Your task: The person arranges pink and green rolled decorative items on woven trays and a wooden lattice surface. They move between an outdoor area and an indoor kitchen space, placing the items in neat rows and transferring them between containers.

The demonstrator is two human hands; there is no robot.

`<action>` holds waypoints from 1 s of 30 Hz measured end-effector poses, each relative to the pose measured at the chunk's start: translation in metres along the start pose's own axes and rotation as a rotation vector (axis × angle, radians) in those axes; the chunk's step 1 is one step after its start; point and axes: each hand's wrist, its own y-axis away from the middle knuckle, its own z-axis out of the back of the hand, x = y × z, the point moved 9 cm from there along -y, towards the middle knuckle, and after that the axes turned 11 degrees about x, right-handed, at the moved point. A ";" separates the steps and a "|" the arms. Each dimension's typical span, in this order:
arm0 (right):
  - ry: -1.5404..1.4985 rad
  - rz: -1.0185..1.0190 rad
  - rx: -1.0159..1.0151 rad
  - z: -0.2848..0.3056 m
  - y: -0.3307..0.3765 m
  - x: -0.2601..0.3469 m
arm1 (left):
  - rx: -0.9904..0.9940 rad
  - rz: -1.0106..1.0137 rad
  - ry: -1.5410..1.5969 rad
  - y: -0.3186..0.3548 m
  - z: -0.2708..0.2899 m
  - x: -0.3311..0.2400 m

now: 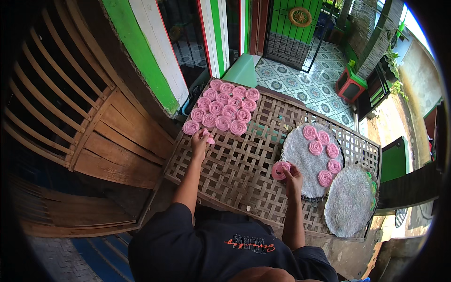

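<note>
Patterned floor tiles (277, 77) lay at the back of the head view, beyond a woven slatted worktop (244, 162); dark lens corners cut off the surroundings. Pink fabric-like rosettes (222, 109) sat in close rows at the worktop's far left. Just below them, the left hand (199, 143) had a narrow pinching grip on a pink piece (210, 139), mostly covered by fingers, its shape hard to make out. The right hand (292, 178) held a larger pink rosette (279, 170) at the left rim of a round grey mat (303, 164); fingers hid its right side, and whether it touched the mat could not be told. Six rosettes curved across that mat. Beside it, a second grey mat (348, 202) partly covered something green.
</note>
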 end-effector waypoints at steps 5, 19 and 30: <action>0.044 -0.057 0.090 -0.061 -0.016 -0.011 | -0.055 -0.056 0.241 -0.026 0.037 0.010; 0.170 -0.102 0.378 -0.223 -0.128 -0.067 | -0.181 -0.161 -0.344 -0.036 0.047 0.007; 0.192 -0.118 0.306 -0.275 -0.186 -0.105 | -0.179 -0.015 -0.066 -0.026 0.056 0.012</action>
